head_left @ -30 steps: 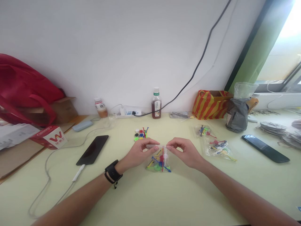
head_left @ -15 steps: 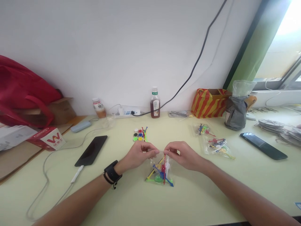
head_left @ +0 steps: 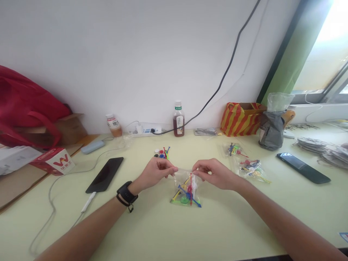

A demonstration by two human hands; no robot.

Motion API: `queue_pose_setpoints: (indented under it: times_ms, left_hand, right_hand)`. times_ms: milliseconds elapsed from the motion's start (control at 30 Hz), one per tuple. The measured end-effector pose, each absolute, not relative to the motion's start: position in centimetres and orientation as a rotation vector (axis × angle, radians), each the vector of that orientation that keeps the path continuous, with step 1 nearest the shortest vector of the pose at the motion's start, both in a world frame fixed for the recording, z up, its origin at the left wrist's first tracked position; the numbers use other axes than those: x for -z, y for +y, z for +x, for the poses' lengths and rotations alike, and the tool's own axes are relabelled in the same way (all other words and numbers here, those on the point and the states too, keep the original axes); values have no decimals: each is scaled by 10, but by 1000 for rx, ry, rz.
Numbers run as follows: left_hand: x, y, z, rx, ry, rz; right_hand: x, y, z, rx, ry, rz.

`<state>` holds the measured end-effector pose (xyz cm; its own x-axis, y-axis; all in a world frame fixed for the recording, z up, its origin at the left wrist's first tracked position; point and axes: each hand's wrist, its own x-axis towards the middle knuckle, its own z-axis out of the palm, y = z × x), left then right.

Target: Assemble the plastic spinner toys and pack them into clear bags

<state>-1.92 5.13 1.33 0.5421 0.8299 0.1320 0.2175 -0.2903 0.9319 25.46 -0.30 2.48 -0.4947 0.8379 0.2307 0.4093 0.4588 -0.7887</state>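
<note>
Between my hands hangs a clear plastic bag [head_left: 186, 192] with several coloured plastic arrows and round pieces inside, among them a red arrow [head_left: 190, 195] and a blue one. My left hand [head_left: 156, 172], with a black watch on its wrist, pinches the bag's top left corner. Thumb and fingers of my right hand [head_left: 213, 174] are closed on the top right corner. Just beyond my left hand lie loose coloured discs and arrows [head_left: 166, 152], partly hidden by it.
Two filled clear bags [head_left: 251, 169] lie right of my right hand. A dark phone [head_left: 303, 168] is farther right, and a black phone [head_left: 104, 174] with a cable lies left. A drink bottle [head_left: 178, 121] and a striped bag [head_left: 237, 119] stand along the wall.
My hands have moved apart along the bag's top edge, my left hand going left. The bag has risen slightly, its top stretched wider. My left hand now covers more of the loose discs.
</note>
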Motion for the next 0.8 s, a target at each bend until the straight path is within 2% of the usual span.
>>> queue_pose_setpoints:
  times_ms: [100, 300, 400, 500, 567, 700, 800]
  left_hand:
    - [-12, 55, -21, -907, 924, 1866]
    - [-14, 71, -32, -1209, 1144, 1814]
    - [-9, 82, -41, -1292, 1348, 1975]
    - [4, 88, -48, -1211, 1370, 2335]
    - [14, 91, -51, -990, 1327, 2522]
    - [25, 94, -54, -517, 1303, 2614]
    - [27, 95, -55, -482, 1275, 2623]
  right_hand:
    - [-24, 1, 259, -700, -2053, -1073]
    - [-11, 14, 278, 53, -1838, -1154]
    - [-1, 21, 281, 305, -1950, -1210]
    - [12, 25, 270, 360, -2238, -1265]
    - [21, 27, 259, 319, -2388, -1266]
    - [33, 32, 251, 178, -2466, -1269]
    - [37, 38, 262, 140, -2409, -1308]
